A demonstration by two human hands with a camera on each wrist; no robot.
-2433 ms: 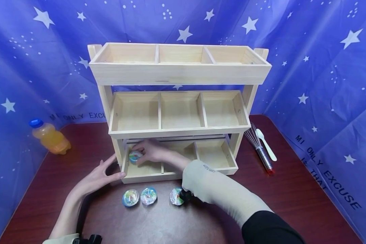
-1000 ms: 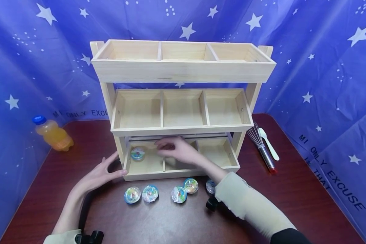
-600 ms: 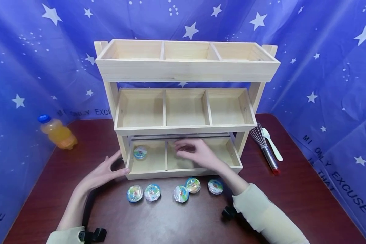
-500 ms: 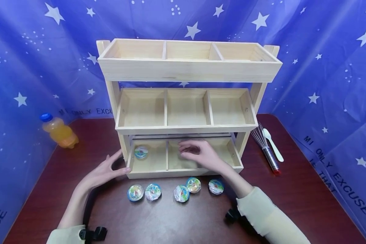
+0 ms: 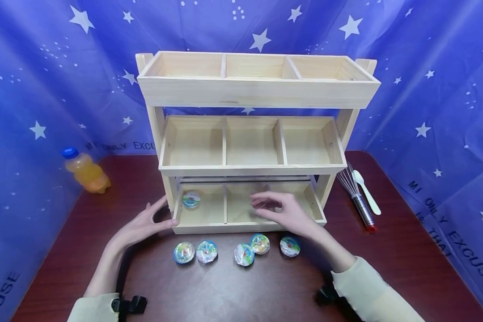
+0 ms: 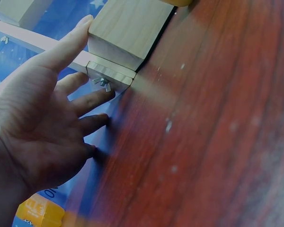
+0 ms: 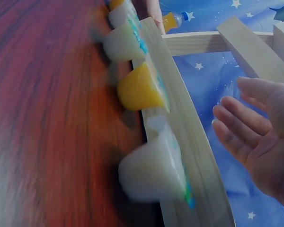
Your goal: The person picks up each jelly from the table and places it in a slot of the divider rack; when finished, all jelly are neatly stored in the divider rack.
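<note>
About the left hand (image 5: 146, 223) and right hand (image 5: 285, 212): covered, smeared, cropped
In the head view the right hand hides most of the bottom-tray divider (image 5: 268, 187) behind it; print on the cup lids (image 5: 260, 243) before it is too small to read. In the right wrist view the nearest cup (image 7: 151, 170) beside that hand is blurred. In the left wrist view the bottle (image 6: 40, 211) below the hand is cut off by the bottom edge, and a yellow thing (image 6: 178, 2) ahead of the hand is cropped beyond telling.

Shelf (image 5: 257, 93) sits on the table (image 5: 209, 290), curtain (image 5: 104, 89) behind it. Bottle (image 5: 89, 173) off to the left, whisk (image 5: 361, 209) then spoon (image 5: 367, 193) to the right. One cup (image 5: 191, 200) is in the bottom tray (image 5: 249, 228), left compartment (image 5: 203, 215), with five other cups (image 5: 244, 254) out front.
</note>
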